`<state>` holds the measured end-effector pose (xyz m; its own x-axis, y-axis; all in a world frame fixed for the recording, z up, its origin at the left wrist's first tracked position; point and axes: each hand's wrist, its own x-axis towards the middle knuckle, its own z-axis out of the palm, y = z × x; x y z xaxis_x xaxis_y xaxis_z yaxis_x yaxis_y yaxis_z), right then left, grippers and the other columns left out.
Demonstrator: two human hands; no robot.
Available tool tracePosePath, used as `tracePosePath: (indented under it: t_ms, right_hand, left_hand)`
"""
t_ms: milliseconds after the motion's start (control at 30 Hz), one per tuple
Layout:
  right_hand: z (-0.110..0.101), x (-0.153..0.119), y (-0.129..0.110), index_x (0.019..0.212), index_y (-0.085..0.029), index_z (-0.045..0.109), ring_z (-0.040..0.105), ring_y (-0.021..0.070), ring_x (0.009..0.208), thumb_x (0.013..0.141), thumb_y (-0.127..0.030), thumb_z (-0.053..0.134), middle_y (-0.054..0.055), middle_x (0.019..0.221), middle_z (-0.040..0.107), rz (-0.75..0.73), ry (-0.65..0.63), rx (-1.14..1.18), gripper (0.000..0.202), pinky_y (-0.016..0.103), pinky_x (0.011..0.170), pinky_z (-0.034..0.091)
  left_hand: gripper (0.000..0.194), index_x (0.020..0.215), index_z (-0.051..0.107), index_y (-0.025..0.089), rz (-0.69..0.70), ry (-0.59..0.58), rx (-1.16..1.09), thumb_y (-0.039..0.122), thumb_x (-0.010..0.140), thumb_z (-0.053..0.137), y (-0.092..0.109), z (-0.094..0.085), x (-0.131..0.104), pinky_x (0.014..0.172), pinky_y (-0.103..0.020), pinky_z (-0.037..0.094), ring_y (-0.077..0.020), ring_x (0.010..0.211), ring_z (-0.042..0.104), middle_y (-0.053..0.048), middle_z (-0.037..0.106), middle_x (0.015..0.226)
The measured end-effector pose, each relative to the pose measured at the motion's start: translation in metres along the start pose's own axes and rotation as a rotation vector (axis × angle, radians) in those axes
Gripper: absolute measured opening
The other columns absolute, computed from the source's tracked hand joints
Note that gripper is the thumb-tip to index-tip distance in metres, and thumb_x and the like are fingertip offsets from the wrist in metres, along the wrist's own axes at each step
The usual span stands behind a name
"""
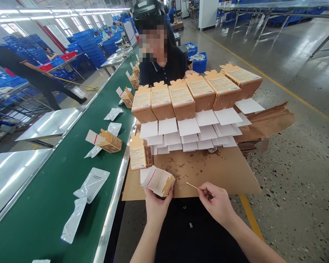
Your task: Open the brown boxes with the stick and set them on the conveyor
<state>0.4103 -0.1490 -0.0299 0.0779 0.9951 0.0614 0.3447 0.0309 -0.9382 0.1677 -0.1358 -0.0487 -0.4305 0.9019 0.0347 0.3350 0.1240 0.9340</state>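
My left hand is wrapped round a small open carton, whose white flap with a red strip points up and left. Pinched in my right hand is a thin stick with a pale tip, pointing left towards the carton with a gap between them. Just beyond my left hand, an upright kraft box stands at the left edge of the brown cardboard. Farther back, a row of kraft boxes rests above layered cartons with white flaps.
On the left runs a green conveyor with a metal edge, carrying silver pouches and open cartons. A person sits behind the box row. Torn brown paper sticks out at the right. Another person walks at far left.
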Motion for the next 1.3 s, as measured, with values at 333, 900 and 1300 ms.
tracePosePath:
  t_ms: [333,900,1300]
  right_hand:
    - [-0.018,0.005,-0.002,0.075,-0.028,0.072,0.061,0.0184,0.052,0.107,-0.065,0.077,0.0,0.062,0.066,-0.009,0.062,-0.017,0.049,0.029,0.05,0.053]
    - [-0.045,0.027,0.007,0.072,-0.03,0.085,0.064,0.0212,0.042,0.085,-0.066,0.084,0.003,0.056,0.072,0.093,0.171,-0.094,0.038,0.033,0.045,0.06]
    - [-0.081,0.009,0.045,0.085,-0.03,0.092,0.074,0.0218,0.052,0.092,-0.076,0.085,0.004,0.065,0.079,0.139,0.197,-0.23,0.047,0.029,0.055,0.069]
  left_hand:
    - [0.085,0.137,0.079,0.028,-0.107,-0.046,-0.231,0.057,0.066,0.117,-0.013,-0.01,-0.003,0.115,-0.064,0.074,-0.0497,0.132,0.088,-0.019,0.09,0.137]
    - [0.095,0.129,0.071,0.025,-0.261,0.373,-0.17,0.032,0.051,0.124,-0.053,-0.189,0.094,0.137,-0.072,0.057,-0.047,0.146,0.082,-0.014,0.088,0.132]
    - [0.08,0.133,0.071,0.026,0.102,0.649,0.173,0.052,0.07,0.111,-0.033,-0.194,0.034,0.11,-0.054,0.073,-0.0297,0.108,0.083,-0.004,0.076,0.115]
